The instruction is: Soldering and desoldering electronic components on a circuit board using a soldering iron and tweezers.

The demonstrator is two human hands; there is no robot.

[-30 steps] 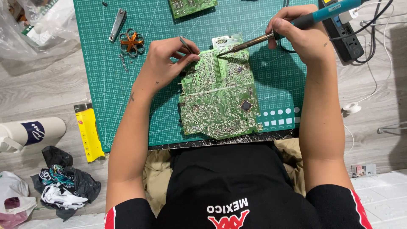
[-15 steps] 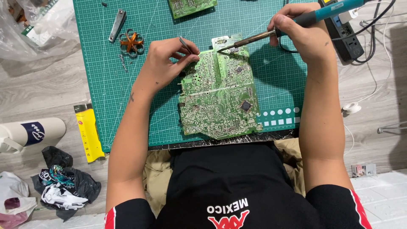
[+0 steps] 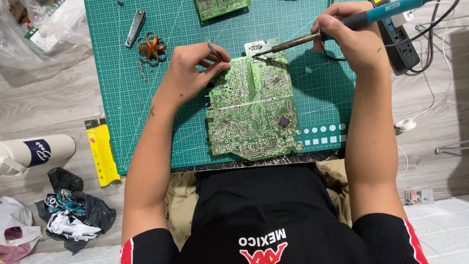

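A green circuit board [image 3: 251,110] is showing fine silver tracing and one small black chip, lying on a teal cutting mat [image 3: 146,107] that is carrying a pale grid and a row of white dots and squares. The soldering iron [image 3: 337,29] is showing a blue handle, and an orange coil [image 3: 152,48] is glinting far left.

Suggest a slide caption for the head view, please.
Right hand applies soldering iron to circuit board; left hand holds tweezers.

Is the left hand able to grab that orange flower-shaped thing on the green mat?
Probably yes. The orange flower-shaped piece lies just beside the left hand on the green mat, nothing between, but its fingers already pinch tweezers.
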